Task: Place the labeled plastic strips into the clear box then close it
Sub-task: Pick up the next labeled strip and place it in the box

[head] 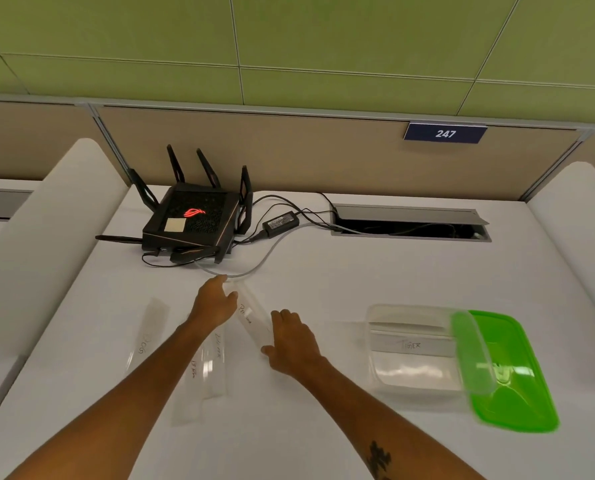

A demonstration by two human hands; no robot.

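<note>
One white worktop (323, 427) carries one clear box (414, 348), open, with one green lid (510, 372) leaning against its right wall and one labeled strip (412, 345) inside. Left of the box lie four more strips: one (254, 318) between the two hands, two (216, 362) overlapping beyond it, one (148, 332) farthest left. Left hand (216, 303) and right hand (294, 341) touch the nearest strip's ends, fingers loosely open, gripping nothing.
</note>
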